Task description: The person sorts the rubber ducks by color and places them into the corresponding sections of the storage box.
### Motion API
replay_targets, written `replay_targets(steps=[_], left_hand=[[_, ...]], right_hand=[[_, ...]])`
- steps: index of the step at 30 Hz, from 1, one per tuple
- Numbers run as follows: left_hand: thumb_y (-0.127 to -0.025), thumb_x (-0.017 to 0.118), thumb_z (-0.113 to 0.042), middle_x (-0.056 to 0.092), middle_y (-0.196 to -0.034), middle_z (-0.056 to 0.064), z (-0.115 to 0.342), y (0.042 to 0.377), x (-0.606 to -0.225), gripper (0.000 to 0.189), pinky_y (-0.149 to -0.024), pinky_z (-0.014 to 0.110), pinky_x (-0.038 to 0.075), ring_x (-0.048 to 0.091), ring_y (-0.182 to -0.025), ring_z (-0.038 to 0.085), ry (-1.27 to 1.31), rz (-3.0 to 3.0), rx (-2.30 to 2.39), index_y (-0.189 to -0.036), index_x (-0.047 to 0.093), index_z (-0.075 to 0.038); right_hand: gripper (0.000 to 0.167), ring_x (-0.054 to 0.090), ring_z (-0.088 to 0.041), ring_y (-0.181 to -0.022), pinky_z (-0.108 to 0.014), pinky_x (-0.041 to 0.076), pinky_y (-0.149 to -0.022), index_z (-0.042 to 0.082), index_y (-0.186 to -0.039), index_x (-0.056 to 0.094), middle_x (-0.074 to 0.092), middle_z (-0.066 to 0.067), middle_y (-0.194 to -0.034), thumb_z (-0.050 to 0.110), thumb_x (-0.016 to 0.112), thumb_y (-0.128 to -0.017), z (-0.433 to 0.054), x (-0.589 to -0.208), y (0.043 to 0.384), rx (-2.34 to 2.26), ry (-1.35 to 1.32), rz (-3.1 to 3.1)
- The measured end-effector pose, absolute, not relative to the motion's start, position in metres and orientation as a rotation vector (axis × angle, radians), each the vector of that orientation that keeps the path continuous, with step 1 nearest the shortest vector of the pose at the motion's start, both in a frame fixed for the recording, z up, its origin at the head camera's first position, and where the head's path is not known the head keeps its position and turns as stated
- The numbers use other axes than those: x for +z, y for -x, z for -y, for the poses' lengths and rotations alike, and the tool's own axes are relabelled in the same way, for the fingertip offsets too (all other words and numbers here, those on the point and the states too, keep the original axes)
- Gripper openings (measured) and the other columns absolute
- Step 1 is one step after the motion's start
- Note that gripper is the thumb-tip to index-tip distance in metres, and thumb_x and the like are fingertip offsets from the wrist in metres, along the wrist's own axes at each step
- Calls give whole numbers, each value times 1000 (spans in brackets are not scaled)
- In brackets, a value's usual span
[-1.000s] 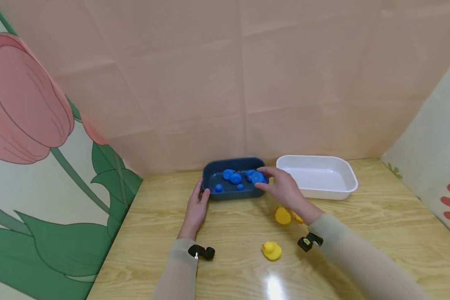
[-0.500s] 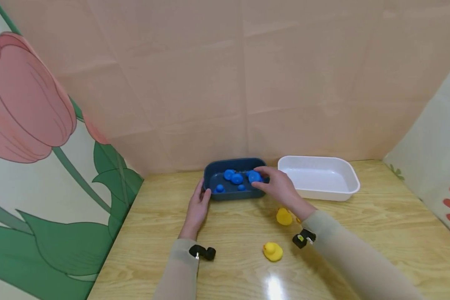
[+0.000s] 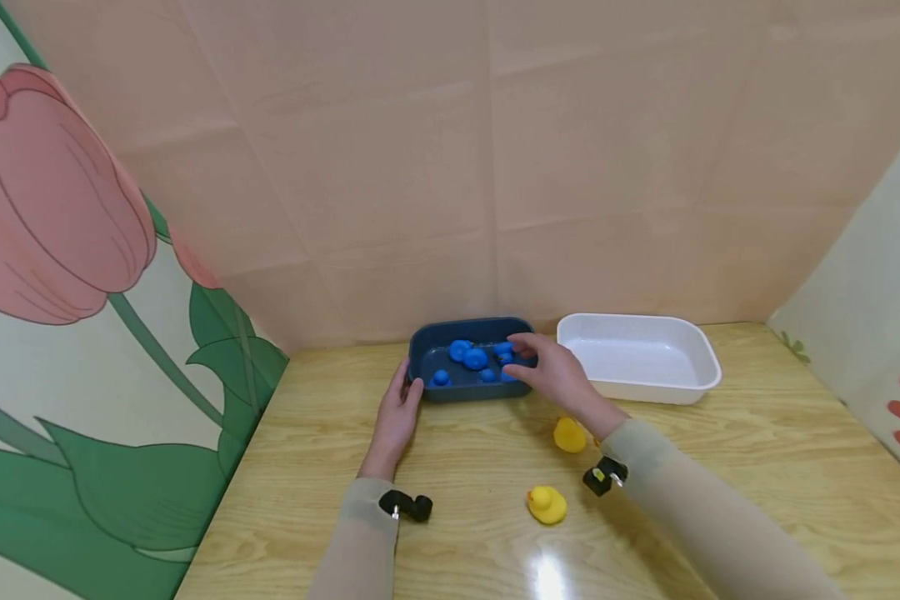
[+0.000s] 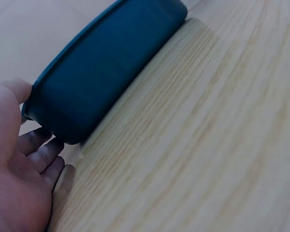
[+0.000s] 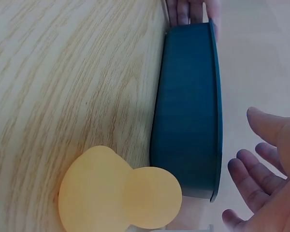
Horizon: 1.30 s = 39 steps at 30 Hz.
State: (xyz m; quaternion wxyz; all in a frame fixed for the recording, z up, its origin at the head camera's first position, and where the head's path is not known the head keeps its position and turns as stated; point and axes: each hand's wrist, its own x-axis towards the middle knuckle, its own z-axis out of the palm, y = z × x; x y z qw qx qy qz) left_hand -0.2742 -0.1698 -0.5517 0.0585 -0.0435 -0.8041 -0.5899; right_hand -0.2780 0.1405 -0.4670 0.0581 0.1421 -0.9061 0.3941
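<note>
A dark blue tray (image 3: pixel 468 392) sits at the back of the table with several rounded blue toys (image 3: pixel 476 359) inside, some duck-like in outline. My left hand (image 3: pixel 396 414) rests at its left end; the left wrist view shows the thumb at the rim and relaxed fingers against the end wall. Over the tray's right end is my right hand (image 3: pixel 558 377), thumb and fingers spread apart with nothing between them. Just under those fingertips lies one blue toy (image 3: pixel 508 375), partly covered by the hand.
A white tray (image 3: pixel 645 388) stands to the right, close to the dark one. One yellow rubber duck (image 3: pixel 547 506) sits in front; another yellow toy (image 3: pixel 570 436) lies by my right wrist, which partly hides one more. Papered walls border the table's back and sides.
My right hand has lowered a blue toy into the right end of the dark tray and let go of it. The left hand has stayed at the tray.
</note>
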Motion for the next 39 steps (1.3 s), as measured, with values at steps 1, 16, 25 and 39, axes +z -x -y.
replay_targets(steps=[1,16,25,39], left_hand=[[-120,53,-28,31,-179,10,170,274,-552,62,-131,50,31,35,-162,33,133,2431,-1793,-176,31,-15],[-120,52,-31,31,-180,8,169,273,-551,62,-131,51,31,34,-162,33,130,2443,-1798,-176,30,-18],[-118,52,-46,31,-179,6,169,272,-550,67,-131,50,31,35,-162,31,115,2460,-1778,-177,30,-22],[-120,51,-39,31,-180,4,169,271,-550,62,-132,50,30,35,-162,31,102,2492,-1732,-176,31,-24]], right_hand=[[57,68,-39,-126,-60,54,-108,2,-152,64,71,-19,-140,24,83,-103,-141,-467,278,1191,-436,2741],[55,68,-38,-126,-59,54,-108,4,-150,65,71,-16,-139,24,84,-102,-145,-462,269,1176,-410,2725],[55,65,-37,-129,-62,50,-112,6,-152,64,69,-14,-142,26,82,-104,-156,-459,257,1186,-410,2704],[52,64,-39,-128,-65,49,-114,7,-150,66,69,-16,-143,27,82,-104,-181,-456,243,1177,-451,2661]])
